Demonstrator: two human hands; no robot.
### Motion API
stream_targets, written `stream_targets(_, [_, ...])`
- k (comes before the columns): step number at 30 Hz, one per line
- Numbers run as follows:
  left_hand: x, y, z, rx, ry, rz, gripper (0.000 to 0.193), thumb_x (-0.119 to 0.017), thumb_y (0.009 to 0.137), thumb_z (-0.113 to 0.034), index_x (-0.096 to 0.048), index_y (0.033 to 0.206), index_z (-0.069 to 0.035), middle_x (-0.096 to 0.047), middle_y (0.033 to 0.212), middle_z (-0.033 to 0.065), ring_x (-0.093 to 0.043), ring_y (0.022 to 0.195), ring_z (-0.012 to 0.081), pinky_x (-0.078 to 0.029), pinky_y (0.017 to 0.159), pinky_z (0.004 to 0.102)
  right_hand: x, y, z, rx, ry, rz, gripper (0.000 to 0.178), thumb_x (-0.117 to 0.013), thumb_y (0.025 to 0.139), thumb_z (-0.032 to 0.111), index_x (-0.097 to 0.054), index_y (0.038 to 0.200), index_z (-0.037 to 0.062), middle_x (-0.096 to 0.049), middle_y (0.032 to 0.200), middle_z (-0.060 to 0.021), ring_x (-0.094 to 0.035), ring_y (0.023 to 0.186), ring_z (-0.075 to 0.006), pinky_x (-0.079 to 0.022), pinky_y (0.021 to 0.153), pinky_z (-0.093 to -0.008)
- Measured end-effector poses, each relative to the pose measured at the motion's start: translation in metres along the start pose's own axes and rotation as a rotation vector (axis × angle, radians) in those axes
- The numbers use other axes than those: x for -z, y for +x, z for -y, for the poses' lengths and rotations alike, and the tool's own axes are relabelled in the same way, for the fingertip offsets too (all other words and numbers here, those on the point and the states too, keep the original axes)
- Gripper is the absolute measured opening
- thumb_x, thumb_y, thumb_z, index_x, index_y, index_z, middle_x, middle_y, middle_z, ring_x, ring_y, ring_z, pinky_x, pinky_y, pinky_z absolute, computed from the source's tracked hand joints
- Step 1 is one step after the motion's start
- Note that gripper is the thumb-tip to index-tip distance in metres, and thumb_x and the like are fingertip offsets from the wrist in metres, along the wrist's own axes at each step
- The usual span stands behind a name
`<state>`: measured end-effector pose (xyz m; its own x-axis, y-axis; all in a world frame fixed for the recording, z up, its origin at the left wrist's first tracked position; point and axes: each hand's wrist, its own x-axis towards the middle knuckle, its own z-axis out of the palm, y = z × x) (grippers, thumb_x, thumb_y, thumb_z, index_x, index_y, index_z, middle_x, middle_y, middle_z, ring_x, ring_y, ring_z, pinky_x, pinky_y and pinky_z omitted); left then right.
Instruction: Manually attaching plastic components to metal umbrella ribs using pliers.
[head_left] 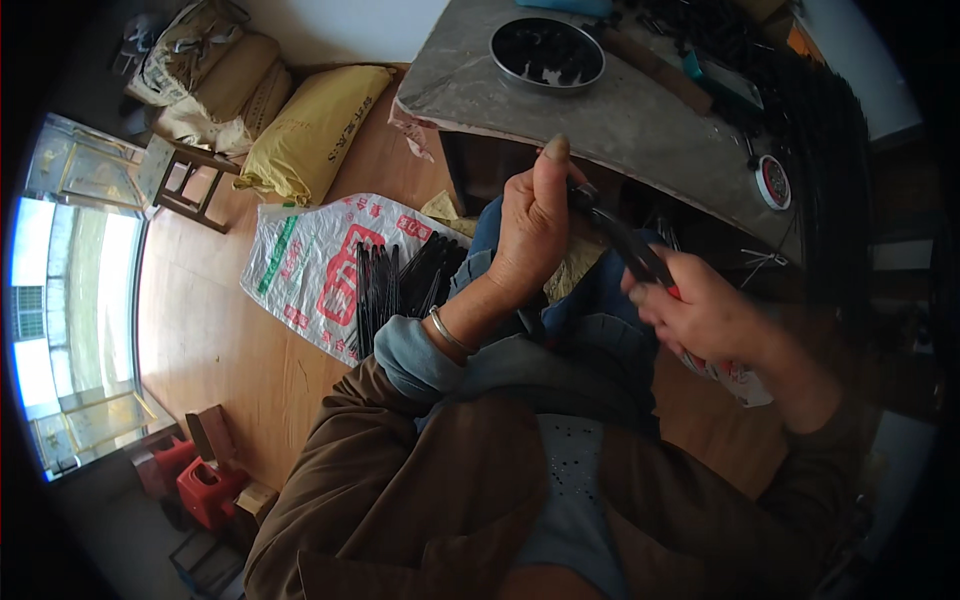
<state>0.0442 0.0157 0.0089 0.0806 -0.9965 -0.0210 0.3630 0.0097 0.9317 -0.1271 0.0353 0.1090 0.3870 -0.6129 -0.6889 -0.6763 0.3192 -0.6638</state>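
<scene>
My left hand (535,222) is raised in front of me, thumb up and fingers curled closed. What it holds is mostly hidden; a small black end shows beside the fingers. My right hand (695,310) is closed round a long dark tool (635,245) with a bit of red at its grip. The tool is blurred, so I cannot tell its kind. Its far end reaches the black piece by my left fingers. Many thin black rods (385,285) lie bundled on a printed white woven sack (290,255) on the floor, left of my knees.
A grey table (440,70) stands ahead, holding a metal bowl (547,55) of small black parts, a round tin (773,182) and a teal box (722,80). Long black strands (820,150) hang at the right. A yellow sack (315,130), wooden stool (190,180) and red containers (210,490) are leftward.
</scene>
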Motion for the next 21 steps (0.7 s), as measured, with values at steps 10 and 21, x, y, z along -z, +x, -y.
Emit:
stream_targets(10, [-0.011,0.007,0.000,0.067,0.026,0.062,0.058,-0.039,0.095,-0.056,-0.058,0.077,-0.004,-0.045,0.055,-0.0012,-0.038,0.047,0.0057,-0.028,0.045,0.0212,0.023,-0.012,-0.007,0.093,-0.025,-0.039,0.019,-0.053,0.092,0.011,-0.052,0.108,0.0006,-0.056,0.071,-0.0006,-0.055,0.061,-0.0074,-0.047,0.055,-0.0239])
stream_targets(21, [-0.024,0.007,0.002,0.077,0.041,0.058,0.057,-0.039,0.096,-0.055,-0.058,0.078,-0.005,-0.043,0.053,-0.0027,-0.036,0.045,0.0053,-0.027,0.043,0.0222,0.026,-0.007,-0.013,0.063,-0.198,-0.047,0.016,-0.054,0.091,0.013,-0.055,0.102,0.0020,-0.051,0.069,-0.0006,-0.050,0.062,-0.0108,-0.043,0.059,-0.0270])
